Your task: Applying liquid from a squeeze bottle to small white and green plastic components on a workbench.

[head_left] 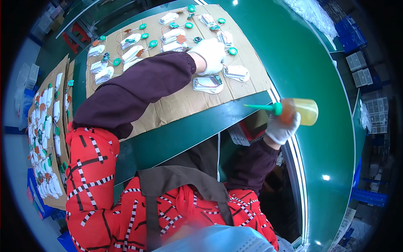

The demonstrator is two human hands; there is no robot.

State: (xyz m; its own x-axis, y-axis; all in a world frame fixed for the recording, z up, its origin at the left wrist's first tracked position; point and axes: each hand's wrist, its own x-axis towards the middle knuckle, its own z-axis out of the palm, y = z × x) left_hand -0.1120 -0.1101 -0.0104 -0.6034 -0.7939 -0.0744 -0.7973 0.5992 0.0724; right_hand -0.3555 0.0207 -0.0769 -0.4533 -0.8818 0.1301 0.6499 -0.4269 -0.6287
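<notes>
My right hand (282,129), in a white glove, is wrapped round a squeeze bottle (308,111) of yellowish liquid. The bottle lies on its side in the air, its long green nozzle pointing left past the cardboard's near right corner. My left hand (208,55), also gloved, reaches over the cardboard sheet (163,111) among white plastic housings. Its fingers bend downward and are mostly hidden, so whether they grip anything is unclear. Just nearer than it lies a white housing (208,85) with a small circuit board; another housing (236,73) sits to the right, below a green round disc (232,51).
Several more housings with wires, boards and green discs stand in rows on the cardboard, over a green table (323,147). At the left, another cardboard sheet (63,166) bears many similar parts. Clear plastic bags (312,14) and blue bins (350,33) are at the far right.
</notes>
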